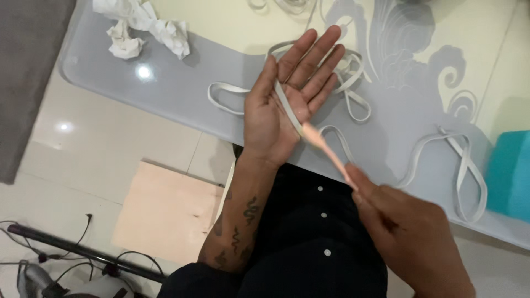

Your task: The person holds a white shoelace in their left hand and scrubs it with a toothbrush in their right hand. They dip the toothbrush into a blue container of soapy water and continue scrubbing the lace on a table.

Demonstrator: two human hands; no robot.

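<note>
The left hand (pixel 279 105) is held palm up above the near edge of the bench (pixel 182 94), fingers spread and extended, closing on nothing. A flat white band (pixel 287 107) lies along the palm, from between the thumb and forefinger down towards the heel of the hand; it is thin, pale grey-white and ribbon-like, and continues in loops on the bench behind the hand. The right hand (pixel 406 232) (blurred by motion) has its grip pinched on the end of a slim pale-pink stick (pixel 329 155), whose rounded far tip meets the band at the heel of the left palm.

The bench is glossy, grey with a cream field and pale scroll ornament. More white band loops (pixel 458 165) lie on it to the right, near a teal block (pixel 510 174) at the edge. Crumpled white paper (pixel 143 27) sits at the far left corner. Below are pale floor tiles (pixel 94 143), a light wooden board (pixel 165 212) and dark cables (pixel 66 254).
</note>
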